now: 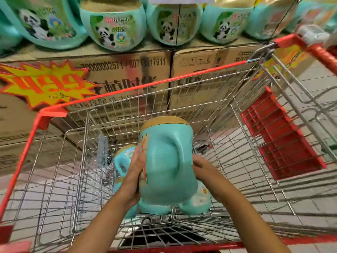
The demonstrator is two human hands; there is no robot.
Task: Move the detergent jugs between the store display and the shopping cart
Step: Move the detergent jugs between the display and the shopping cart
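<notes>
Squeezing the smooth, likely heavy detergent jug point(167, 161), left grip point(135, 172) flat, right grip point(202, 169) curled round it, looked riskier than taking its handle.

Light: bright, even store light; shadows faint.
Blur: smeared throughout; display jugs point(113, 31) and box print point(118, 70) soft.
Distortion: wide-angle bowing; cart rim point(145, 86) curves near edges.
</notes>
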